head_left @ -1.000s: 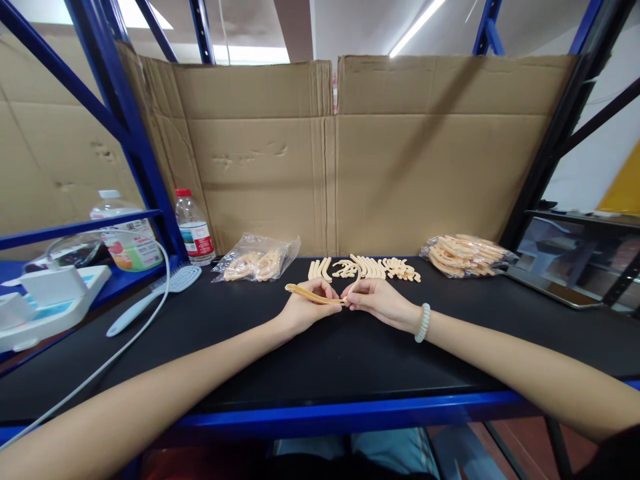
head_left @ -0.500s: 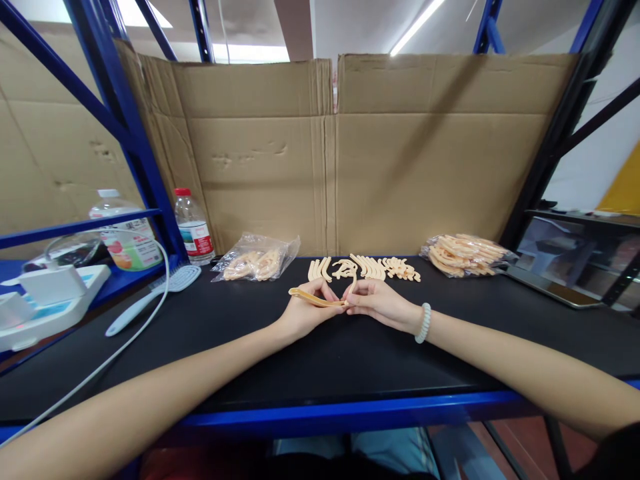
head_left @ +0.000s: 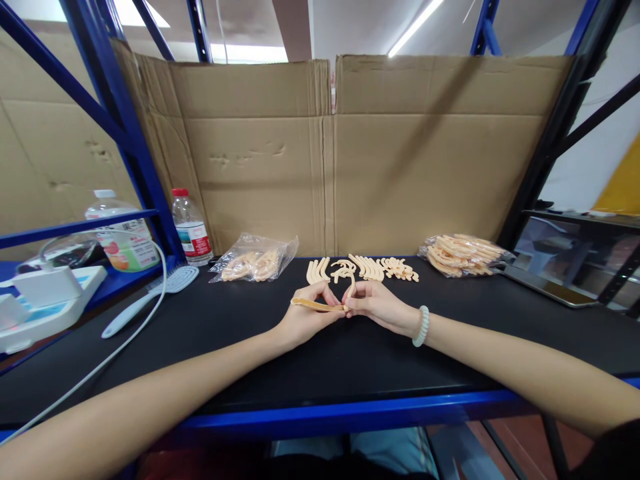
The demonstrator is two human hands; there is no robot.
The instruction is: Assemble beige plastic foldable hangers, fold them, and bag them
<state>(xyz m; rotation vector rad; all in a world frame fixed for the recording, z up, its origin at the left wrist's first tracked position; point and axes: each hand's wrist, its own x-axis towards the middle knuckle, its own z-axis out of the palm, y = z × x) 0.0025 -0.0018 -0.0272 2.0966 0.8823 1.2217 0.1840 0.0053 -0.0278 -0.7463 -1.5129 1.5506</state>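
little has shifted since a second ago: the two hands have closed in on each other, and the long peach strip [head_left: 316,305] now lies flatter across the left hand [head_left: 303,317]. that hand pinches the strip between thumb and fingers, low over the black table top [head_left: 320,363]. the right hand [head_left: 379,307], with a bead bracelet [head_left: 421,325] at its wrist, pinches a thinner curved piece [head_left: 353,287] that stands up from its fingertips, its lower end meeting the strip's right end. the meeting point is small and both grips look light, so i judge that a skewed push could spring one piece loose or bend the thin one. just behind lies a row of loose pieces [head_left: 367,268], near enough for a knuckle to scatter. farther out are a bag of parts [head_left: 255,261] on the left, another bag [head_left: 465,253] on the right, a water bottle [head_left: 191,227], a white brush [head_left: 150,301] and a cable [head_left: 125,347], all well apart from the hands.
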